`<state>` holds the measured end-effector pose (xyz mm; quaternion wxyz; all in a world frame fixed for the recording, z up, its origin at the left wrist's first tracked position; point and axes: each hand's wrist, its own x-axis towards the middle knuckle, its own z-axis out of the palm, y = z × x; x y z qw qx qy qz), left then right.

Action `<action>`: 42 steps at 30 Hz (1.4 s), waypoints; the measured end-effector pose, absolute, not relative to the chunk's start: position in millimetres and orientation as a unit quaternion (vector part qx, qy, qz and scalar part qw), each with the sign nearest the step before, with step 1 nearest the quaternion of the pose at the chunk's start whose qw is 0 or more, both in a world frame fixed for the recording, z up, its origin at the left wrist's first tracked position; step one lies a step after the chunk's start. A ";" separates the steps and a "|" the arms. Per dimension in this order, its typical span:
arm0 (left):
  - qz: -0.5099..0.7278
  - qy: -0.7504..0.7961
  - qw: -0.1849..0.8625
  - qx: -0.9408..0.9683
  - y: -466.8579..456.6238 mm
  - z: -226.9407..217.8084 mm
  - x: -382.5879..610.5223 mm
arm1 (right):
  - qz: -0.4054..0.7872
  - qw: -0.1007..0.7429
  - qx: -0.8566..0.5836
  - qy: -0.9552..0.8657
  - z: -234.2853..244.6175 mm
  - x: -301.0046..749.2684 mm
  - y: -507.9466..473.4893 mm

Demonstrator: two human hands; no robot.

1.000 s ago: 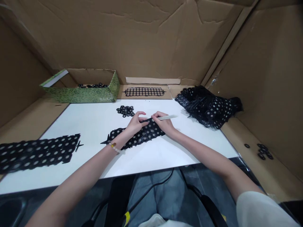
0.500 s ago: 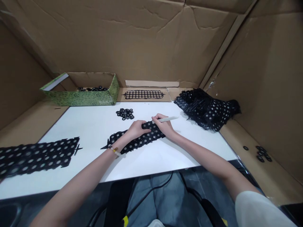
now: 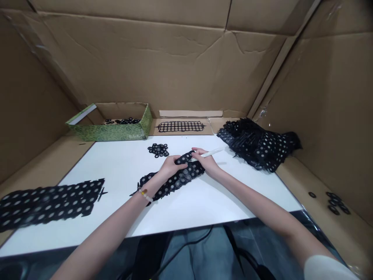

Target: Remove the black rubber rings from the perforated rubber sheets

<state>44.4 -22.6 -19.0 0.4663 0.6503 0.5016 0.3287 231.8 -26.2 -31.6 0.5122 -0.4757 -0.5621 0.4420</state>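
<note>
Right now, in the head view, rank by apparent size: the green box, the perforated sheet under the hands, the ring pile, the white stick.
1. green box
2. perforated black sheet, partly covered
3. pile of black rings
4. white stick in the grip of the right hand, longer than the pile but thinner

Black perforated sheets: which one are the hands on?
The middle sheet on the white board: left hand and right hand, holding a white stick, rest on it; others lie untouched.

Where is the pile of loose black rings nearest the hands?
In the head view, the pile of rings lies left of centre on the white board, beyond the left hand, short of the green box.
</note>
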 end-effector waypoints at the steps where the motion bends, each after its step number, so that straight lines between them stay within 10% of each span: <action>1: 0.332 0.497 0.463 0.654 -23.2 -18.6 44.9 | 0.431 0.513 -0.470 -0.574 -31.5 231.1 -27.1; 26: 0.384 0.471 0.550 0.574 -17.6 -22.2 40.1 | 0.284 0.483 -0.445 -0.699 -33.0 218.4 -37.0; 42: 0.236 0.597 0.235 0.730 -4.7 -30.7 38.8 | 0.372 0.532 -0.485 -0.586 -49.3 234.5 -14.4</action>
